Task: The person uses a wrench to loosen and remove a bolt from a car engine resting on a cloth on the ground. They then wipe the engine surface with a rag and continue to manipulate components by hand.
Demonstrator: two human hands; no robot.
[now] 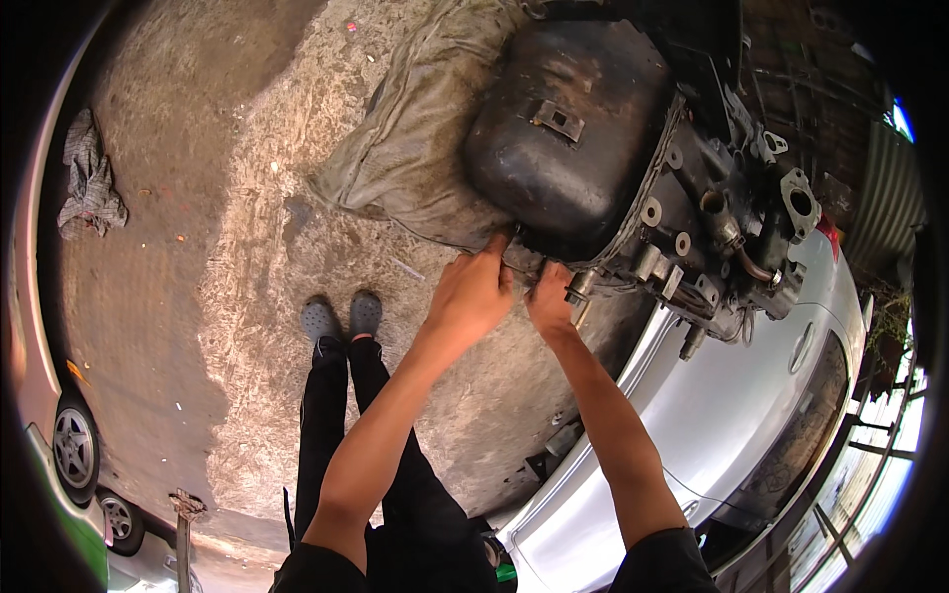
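Fingers of the left hand point(470, 296): mostly curled, the index finger extended to the near lower edge of the black metal pan point(593, 168), its tip beside or touching that edge; the thumb lies bent close to the index finger. Whether anything is pinched between them cannot be told. Fingers of the right hand point(550, 301): bent and close together, reaching up under the same edge, to the right of the left hand; their tips are partly hidden, and what they touch or hold cannot be made out. The two hands are near each other but apart.

The pan, serving as landmark, lies at the upper middle of the view, rounded face exposed, with a small square plate point(560, 121) on that face. Along its right side the pan meets the engine point(712, 247), which bears ring-shaped fittings point(650, 211), an open pipe end point(716, 205) and an oval flange point(799, 201). Just below the pan's lower right corner, beside the right hand, a cylindrical metal fitting point(581, 287) projects. A creased grey-brown cloth point(405, 158) spreads to the left of the pan.

Farther out, below and left of the pan, grey clogs point(318, 318) stand on the stained floor point(252, 326). A silver car point(741, 395) stands below and right of the pan; a crumpled rag point(91, 183) lies well to its left.
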